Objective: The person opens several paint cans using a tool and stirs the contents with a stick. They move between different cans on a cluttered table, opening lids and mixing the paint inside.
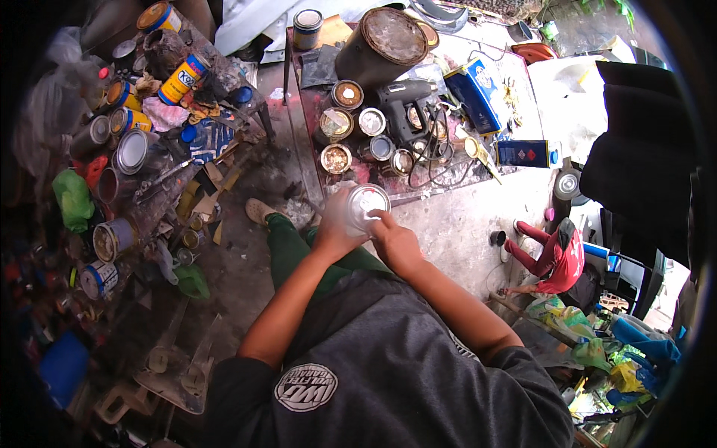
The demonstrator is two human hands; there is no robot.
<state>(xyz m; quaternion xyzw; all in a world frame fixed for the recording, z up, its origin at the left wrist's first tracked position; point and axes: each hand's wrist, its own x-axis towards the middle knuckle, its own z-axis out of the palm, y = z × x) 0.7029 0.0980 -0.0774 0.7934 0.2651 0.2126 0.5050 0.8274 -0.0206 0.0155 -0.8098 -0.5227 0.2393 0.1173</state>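
I hold a silver can (pixel 367 200) with a pale, whitish top above my legs, just short of the cluttered table. My left hand (pixel 334 228) is closed round the can's left side, slightly blurred. My right hand (pixel 392 240) has its fingers curled at the can's lower right, near a small white shape on the top; whether it grips that shape is unclear. Beyond, several open tins (pixel 336 157) with stained lids stand on the table (pixel 411 193) around a dark heat-gun-like tool (pixel 403 104) with a looped cord.
A large stained bucket (pixel 377 45) and blue rectangular tins (pixel 470 93) are also on the table. Piled cans (pixel 131 157) and scraps crowd the left. A person in red (pixel 560 257) crouches at the right, near bags (pixel 582 336) and dark panels (pixel 635 149).
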